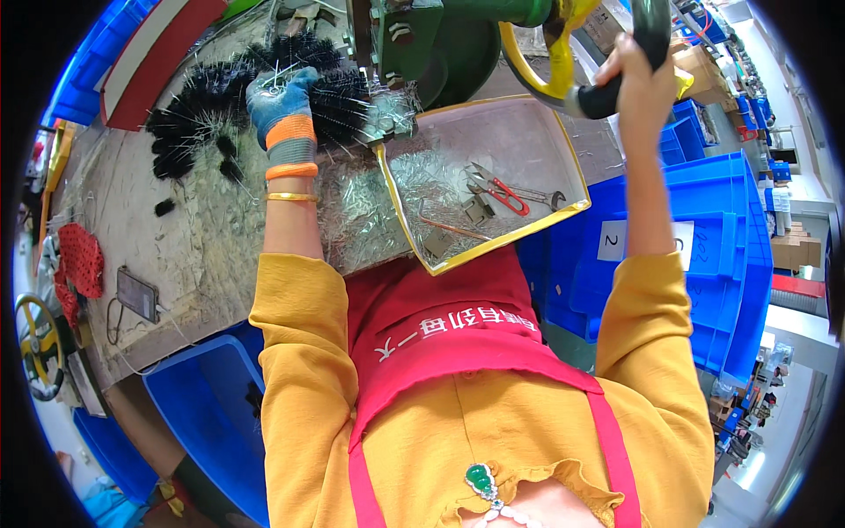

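My left hand [280,101], in a blue glove with an orange and grey cuff, is closed around thin wire stems among a heap of black bristle wire brushes [198,97]. Bristles to its right reach the metal jaw [392,114] of a green hand press [471,53]; the exact grip is partly hidden by wires. My bare right hand [635,84] wraps around the black handle [651,35] on the rim of the press's yellow handwheel [559,53]. Loose bristle tufts [165,207] lie on the worn bench [202,255].
A yellow-edged tray [493,242] on the bench's near edge holds wire scraps, red-handled pliers [510,198] and a wrench [556,201]. Blue crates [722,229] stand at right; a blue bin [198,387] sits below the bench at left. A phone [137,295] with a cable lies near red cloth [81,255].
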`<state>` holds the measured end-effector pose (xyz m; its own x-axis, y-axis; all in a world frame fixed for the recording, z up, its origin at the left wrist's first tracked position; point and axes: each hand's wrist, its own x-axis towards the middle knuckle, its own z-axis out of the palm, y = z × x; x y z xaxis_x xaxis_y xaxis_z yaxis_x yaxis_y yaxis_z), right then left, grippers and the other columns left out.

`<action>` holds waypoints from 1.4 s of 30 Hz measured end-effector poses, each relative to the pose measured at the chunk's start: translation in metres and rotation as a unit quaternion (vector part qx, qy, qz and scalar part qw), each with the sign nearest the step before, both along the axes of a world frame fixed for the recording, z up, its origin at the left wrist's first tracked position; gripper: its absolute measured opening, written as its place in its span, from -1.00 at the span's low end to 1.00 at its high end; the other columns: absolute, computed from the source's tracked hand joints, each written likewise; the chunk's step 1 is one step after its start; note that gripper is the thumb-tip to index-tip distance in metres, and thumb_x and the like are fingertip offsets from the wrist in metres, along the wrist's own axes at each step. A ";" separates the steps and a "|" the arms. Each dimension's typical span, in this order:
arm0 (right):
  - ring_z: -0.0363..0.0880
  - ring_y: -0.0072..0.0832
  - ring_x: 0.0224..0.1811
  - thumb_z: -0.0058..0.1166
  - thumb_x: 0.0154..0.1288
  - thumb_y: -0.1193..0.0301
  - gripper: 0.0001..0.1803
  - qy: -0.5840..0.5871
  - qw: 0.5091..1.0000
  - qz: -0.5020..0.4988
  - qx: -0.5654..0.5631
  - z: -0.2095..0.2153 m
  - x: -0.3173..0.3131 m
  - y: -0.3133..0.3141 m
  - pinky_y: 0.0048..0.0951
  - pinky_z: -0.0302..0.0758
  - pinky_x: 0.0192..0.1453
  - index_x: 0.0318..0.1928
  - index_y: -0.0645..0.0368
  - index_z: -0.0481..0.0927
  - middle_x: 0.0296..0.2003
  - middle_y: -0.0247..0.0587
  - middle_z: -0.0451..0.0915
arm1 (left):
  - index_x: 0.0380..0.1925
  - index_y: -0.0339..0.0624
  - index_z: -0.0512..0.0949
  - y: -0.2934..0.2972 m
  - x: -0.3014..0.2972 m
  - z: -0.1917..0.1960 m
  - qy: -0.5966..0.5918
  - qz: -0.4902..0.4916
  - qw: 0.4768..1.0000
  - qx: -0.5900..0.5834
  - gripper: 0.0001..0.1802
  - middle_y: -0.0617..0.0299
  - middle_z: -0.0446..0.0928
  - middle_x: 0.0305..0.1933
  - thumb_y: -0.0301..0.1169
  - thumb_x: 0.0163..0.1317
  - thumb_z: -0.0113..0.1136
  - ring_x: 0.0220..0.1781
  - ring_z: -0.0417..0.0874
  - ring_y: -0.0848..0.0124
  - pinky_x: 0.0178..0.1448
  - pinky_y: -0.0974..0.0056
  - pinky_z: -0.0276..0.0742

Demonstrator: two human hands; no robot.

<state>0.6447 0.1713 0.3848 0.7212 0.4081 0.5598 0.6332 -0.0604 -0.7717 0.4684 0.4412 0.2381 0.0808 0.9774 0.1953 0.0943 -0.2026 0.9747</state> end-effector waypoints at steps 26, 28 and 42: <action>0.38 -0.60 -0.76 -0.04 0.08 0.35 -0.81 0.131 0.978 0.006 -0.164 0.063 0.028 0.008 -0.56 0.39 -0.65 -0.55 0.18 0.35 -0.74 -0.36 0.35 | -0.32 -0.20 0.29 -0.041 0.016 0.040 0.094 0.085 0.986 0.107 -0.47 0.05 0.49 -0.43 -0.34 -0.29 0.37 -0.40 0.53 0.17 -0.26 0.22 0.44; 0.38 -0.61 -0.76 -0.04 0.08 0.36 -0.83 0.136 0.978 -0.001 -0.158 0.062 0.027 0.006 -0.56 0.39 -0.65 -0.54 0.18 0.35 -0.74 -0.36 0.35 | -0.31 -0.19 0.29 -0.045 0.016 0.045 0.110 0.076 0.985 0.109 -0.46 0.04 0.49 -0.43 -0.33 -0.29 0.37 -0.40 0.53 0.14 -0.26 0.21 0.43; 0.43 -0.55 -0.70 -0.09 0.08 0.50 -0.84 0.063 0.995 -0.022 0.077 -0.021 -0.013 -0.004 -0.57 0.39 -0.52 -0.33 0.28 0.26 -0.74 -0.25 0.42 | -0.20 -0.26 0.22 -0.010 -0.013 0.024 0.146 -0.124 0.981 0.028 -0.28 0.16 0.43 -0.33 -0.38 -0.38 0.46 -0.34 0.47 0.41 -0.21 0.40 0.41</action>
<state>0.6315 0.1673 0.3635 0.8049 0.2916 0.5168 0.5299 0.0388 -0.8472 0.4558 0.4310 0.2626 0.3754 0.9092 0.1804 0.3096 -0.3064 0.9001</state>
